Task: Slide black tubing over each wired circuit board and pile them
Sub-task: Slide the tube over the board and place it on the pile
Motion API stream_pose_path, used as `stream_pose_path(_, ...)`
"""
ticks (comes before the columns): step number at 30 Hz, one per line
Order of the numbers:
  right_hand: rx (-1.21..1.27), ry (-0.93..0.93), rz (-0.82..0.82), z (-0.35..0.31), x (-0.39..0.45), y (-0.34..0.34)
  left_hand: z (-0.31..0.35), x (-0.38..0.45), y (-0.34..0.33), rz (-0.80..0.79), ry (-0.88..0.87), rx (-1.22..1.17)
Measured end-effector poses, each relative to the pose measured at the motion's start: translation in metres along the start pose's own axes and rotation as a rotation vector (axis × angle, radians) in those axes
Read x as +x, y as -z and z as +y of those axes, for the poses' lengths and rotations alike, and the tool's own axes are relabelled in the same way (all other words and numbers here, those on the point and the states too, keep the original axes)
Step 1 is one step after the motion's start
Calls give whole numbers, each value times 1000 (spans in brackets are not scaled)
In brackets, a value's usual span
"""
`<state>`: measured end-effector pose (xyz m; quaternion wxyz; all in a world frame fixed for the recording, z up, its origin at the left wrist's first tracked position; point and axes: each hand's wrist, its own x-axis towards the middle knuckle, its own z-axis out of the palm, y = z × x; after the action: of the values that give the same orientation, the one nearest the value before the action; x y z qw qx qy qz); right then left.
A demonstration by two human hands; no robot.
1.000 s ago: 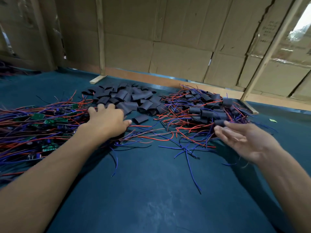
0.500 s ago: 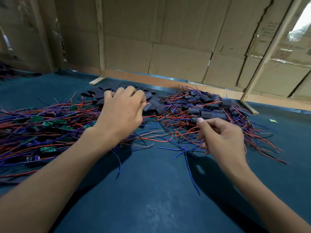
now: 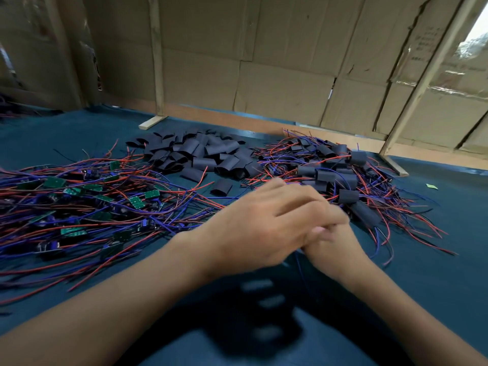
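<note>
- Head view: both hands meet near centre over the teal table [image 3: 105, 339], blurred w/ motion.
- Left hand [image 3: 264, 228] lies over the right hand [image 3: 332, 249]; left fingers bent down across it. Can't tell what either holds – grip hidden, too blurred. Right fingers mostly covered; state unclear.
- Bare circuit boards [image 3: 79, 207], green w/ red & blue wires, spread on the left. Loose black tubing [image 3: 200, 154] heaped far centre. Sleeved boards pile [image 3: 340, 178] sits far right, just beyond the hands.
- Handling (judgement): tubing pieces look light, soft, flattened – prob. need a squeeze on the edges to open the mouth. Boards small, stiff, light; wires thin & floppy, tangle easily, so pulling one unit may drag neighbours. Best hold: board by its edges, or wires close to the board; tubing by one end, pinched.
- Vs. 0.5 s ago: left hand was up over the tubing heap, right hand apart w/ fingers curled near the sleeved pile. Now left has come across & down onto the right, hands touching. Piles look unchanged.
- Likely step: bringing tube & board together, but not confirmable.
</note>
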<state>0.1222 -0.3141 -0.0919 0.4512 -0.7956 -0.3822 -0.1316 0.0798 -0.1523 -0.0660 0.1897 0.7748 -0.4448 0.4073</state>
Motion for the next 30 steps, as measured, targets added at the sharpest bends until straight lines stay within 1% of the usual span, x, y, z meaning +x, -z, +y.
stream_pose_path(1, 150, -24, 26, -2, 2, 1, -5, -1, -2, 18, 24, 71)
stream_pose_path(2, 358, -97, 62, -5, 5, 2, -12, -3, -2, 43, 94, 132)
stream_pose_path(4, 698, -288, 142, -2, 11, 7, -36, -11, 2, 52, 328, 218)
stream_pose_path(5, 802, -356, 183, 2, 12, 12, -51, -18, 6, 1, 477, 254)
stream_pose_path(6, 876, -397, 209, 4, 13, 17, -68, -26, 9, -105, 636, 283)
stream_pose_path(8, 927, -443, 243, 4, 15, 25, -93, -42, 13, -395, 898, 312)
stream_pose_path(9, 921, -466, 270, 5, 16, 28, -101, -47, 13, -528, 969, 310)
stream_pose_path(10, 903, -498, 300, 6, 16, 29, -105, -50, 12, -618, 999, 312)
stream_pose_path(11, 873, -525, 330, 6, 16, 29, -107, -51, 9, -664, 1006, 323)
stream_pose_path(12, 828, -549, 356, 8, 16, 30, -107, -50, 7, -674, 1004, 335)
stream_pose_path(15, 635, -632, 371, 12, 15, 35, -105, -46, 6, -617, 1013, 318)
stream_pose_path(16, 474, -686, 339, 12, 14, 38, -103, -45, 7, -594, 1027, 294)
stream_pose_path(19, -371, -812, 87, 15, 13, 48, -99, -43, 12, -590, 1054, 243)
stream_pose_path(20, -526, -830, 60, 15, 13, 53, -98, -42, 13, -596, 1053, 235)
stream_pose_path(21, -586, -847, 56, 15, 13, 58, -97, -42, 15, -596, 1051, 232)
stream_pose_path(23, -598, -871, 113, 14, 15, 69, -96, -42, 17, -589, 1044, 240)
stream_pose_path(25, -533, -815, 299, 16, 17, 73, -96, -42, 18, -582, 1019, 257)
stream_pose_path(26, -492, -733, 431, 18, 17, 72, -96, -42, 19, -572, 998, 271)
stream_pose_path(27, -472, -598, 548, 19, 16, 71, -95, -43, 19, -558, 975, 285)
stream_pose_path(28, -472, -421, 610, 20, 14, 68, -95, -43, 20, -535, 949, 295)
stream_pose_path(29, -464, -237, 593, 21, 11, 63, -95, -43, 20, -501, 923, 298)
stream_pose_path(30, -442, -81, 507, 24, 9, 59, -94, -43, 21, -453, 900, 291)
